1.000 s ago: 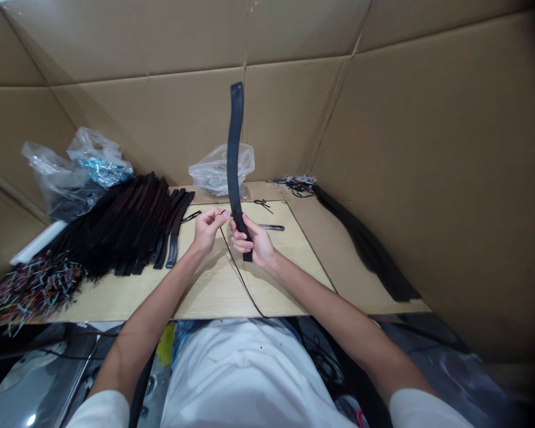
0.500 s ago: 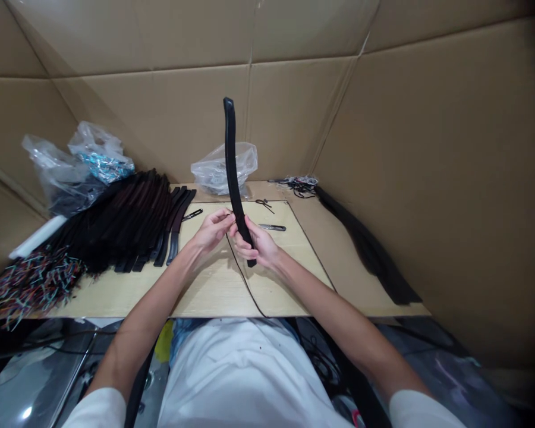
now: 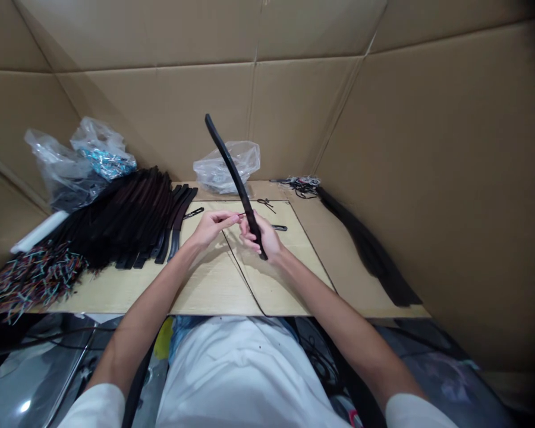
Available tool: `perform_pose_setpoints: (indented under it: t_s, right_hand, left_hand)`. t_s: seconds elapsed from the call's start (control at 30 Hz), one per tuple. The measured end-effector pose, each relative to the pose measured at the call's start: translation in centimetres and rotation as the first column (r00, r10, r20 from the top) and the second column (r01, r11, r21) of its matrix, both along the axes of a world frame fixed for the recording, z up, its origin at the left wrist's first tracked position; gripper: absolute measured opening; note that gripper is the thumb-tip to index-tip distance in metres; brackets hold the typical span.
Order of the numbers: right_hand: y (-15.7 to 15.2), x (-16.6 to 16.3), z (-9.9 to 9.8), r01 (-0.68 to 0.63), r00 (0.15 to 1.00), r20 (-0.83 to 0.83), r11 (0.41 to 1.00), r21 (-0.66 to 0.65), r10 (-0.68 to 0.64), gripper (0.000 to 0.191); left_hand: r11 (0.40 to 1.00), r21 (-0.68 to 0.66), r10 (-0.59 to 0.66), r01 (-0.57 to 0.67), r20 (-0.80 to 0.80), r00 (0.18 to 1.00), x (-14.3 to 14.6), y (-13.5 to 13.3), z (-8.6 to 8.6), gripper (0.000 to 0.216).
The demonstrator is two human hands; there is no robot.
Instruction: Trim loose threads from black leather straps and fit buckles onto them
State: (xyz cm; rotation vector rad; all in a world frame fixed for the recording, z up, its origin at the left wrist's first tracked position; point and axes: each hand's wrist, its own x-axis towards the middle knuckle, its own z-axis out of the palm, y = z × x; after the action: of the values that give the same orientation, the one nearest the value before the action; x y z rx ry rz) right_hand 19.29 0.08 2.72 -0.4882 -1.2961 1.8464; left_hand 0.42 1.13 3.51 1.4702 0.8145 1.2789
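Cardboard walls box in the table. At frame centre the right hand, closed round the black strap, has tipped it leftward; the left hand pinches a thin cord beside it.

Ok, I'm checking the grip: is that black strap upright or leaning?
Leaning. The right hand grips the black strap near its lower end, and its top slants up to the left.
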Motion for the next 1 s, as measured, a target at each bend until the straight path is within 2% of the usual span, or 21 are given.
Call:
perform_pose_setpoints:
  t_s: [0.1, 0.23, 0.4, 0.5, 0.57, 0.73, 0.8, 0.9, 1.0]
  right_hand:
    - [-0.4, 0.3, 0.2, -0.072, 0.997, 0.004, 0.996, 0.044, 0.072, 0.062]
    - [-0.9, 0.4, 0.5, -0.180, 0.983, -0.020, 0.984, 0.017, 0.180, 0.054]
    - [-1.1, 0.3, 0.3, -0.404, 0.914, -0.039, 0.914, -0.041, 0.403, 0.058]
    - [-1.2, -0.2, -0.1, -0.487, 0.871, 0.023, 0.868, -0.092, 0.491, 0.066]
    - [-1.3, -0.5, -0.2, -0.522, 0.845, 0.075, 0.846, -0.108, 0.530, 0.070]
    - [-1.2, -0.7, 0.0, -0.532, 0.829, 0.130, 0.838, -0.124, 0.545, 0.070]
    - [-1.0, -0.8, -0.2, -0.486, 0.853, 0.156, 0.867, -0.108, 0.497, 0.073]
    - [-0.6, -1.1, -0.6, -0.205, 0.955, 0.222, 0.979, 0.019, 0.195, 0.073]
    - [-0.2, -1.6, -1.1, -0.013, 0.955, 0.295, 0.983, 0.184, -0.042, 0.072]
  left_hand:
    - [1.000, 0.001, 0.014, -0.014, 0.002, 1.000, -0.5, 0.3, -0.4, 0.042]
    - [1.000, 0.010, 0.019, -0.019, 0.017, 1.000, -0.4, 0.4, -0.5, 0.042]
    - [0.998, -0.047, -0.046, 0.048, 0.044, 0.998, 0.1, 0.0, -0.4, 0.048]
    - [0.999, -0.035, -0.029, 0.030, 0.028, 0.999, 0.3, -0.5, -0.1, 0.045]
    - [1.000, -0.028, -0.007, 0.008, 0.018, 1.000, 0.5, -0.9, 0.2, 0.041]
    - [0.996, -0.067, 0.057, -0.058, -0.016, 0.998, 0.7, -1.4, 0.6, 0.043]
    - [0.995, -0.072, 0.074, -0.075, -0.006, 0.997, 0.7, -1.2, 0.7, 0.044]
    - [0.991, -0.071, 0.113, -0.111, 0.020, 0.993, 0.6, -0.8, 0.5, 0.044]
    - [0.985, -0.076, 0.156, -0.153, 0.024, 0.988, 0.5, -0.4, 0.1, 0.045]
